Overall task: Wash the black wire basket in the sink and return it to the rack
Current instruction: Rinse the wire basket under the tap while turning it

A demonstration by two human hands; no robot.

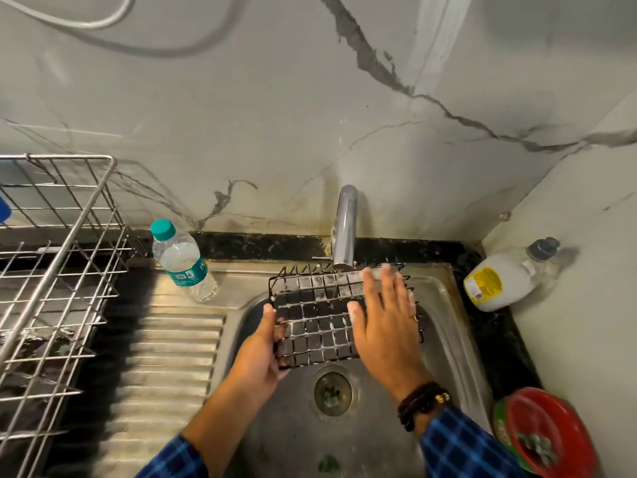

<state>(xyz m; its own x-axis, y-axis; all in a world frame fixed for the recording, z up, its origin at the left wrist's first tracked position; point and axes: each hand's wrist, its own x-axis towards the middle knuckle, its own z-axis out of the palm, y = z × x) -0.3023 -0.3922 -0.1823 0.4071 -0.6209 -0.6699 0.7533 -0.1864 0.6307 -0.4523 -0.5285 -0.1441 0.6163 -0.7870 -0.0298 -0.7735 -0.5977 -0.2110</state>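
Note:
The black wire basket (pixel 319 322) is held over the steel sink (pixel 444 339), bottom grid facing up and streaked with white suds. My left hand (pixel 263 353) grips its left edge, thumb on top. My right hand (pixel 384 322) lies flat and spread on the grid's right half, fingers reaching to the far rim under the tap (pixel 344 229). The metal rack (pixel 58 270) stands at the left on the counter.
A water bottle with a teal cap (pixel 182 262) stands behind the ribbed drainboard (pixel 165 374). A white soap bottle (pixel 499 281) lies at the right corner. A red round dish (pixel 548 432) sits at the sink's front right. The drain (pixel 332 391) is below the basket.

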